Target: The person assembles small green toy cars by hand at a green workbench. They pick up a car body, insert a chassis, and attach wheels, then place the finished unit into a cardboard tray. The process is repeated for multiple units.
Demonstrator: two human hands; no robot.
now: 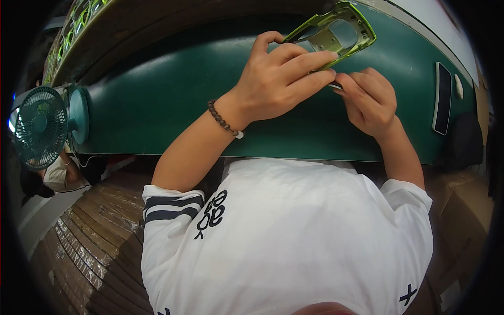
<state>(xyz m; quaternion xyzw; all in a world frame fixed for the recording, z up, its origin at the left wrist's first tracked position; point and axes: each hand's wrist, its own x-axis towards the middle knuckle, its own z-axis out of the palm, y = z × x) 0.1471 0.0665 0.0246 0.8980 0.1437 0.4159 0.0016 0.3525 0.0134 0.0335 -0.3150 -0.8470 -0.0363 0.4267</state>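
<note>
My left hand [273,79], with a beaded bracelet on its wrist, grips a bright green toy car body shell [364,34] near the far edge of the table. The shell is tilted, its hollow inner side towards me, with a clear window piece set in it. Close by the shell's near edge, my right hand [370,100] is closed in a pinch. A thin, dark and light sliver [336,85] sticks out from its fingertips, touching or nearly touching the left fingers. What kind of thing it is cannot be made out.
The green tabletop [168,105] carries a phone-like dark slab [442,100] and a small white object [459,86] on the right. A teal fan [42,126] stands left. More green shells [79,23] fill a shelf top left. Cardboard [94,236] lies lower left; another person [62,173] sits beyond.
</note>
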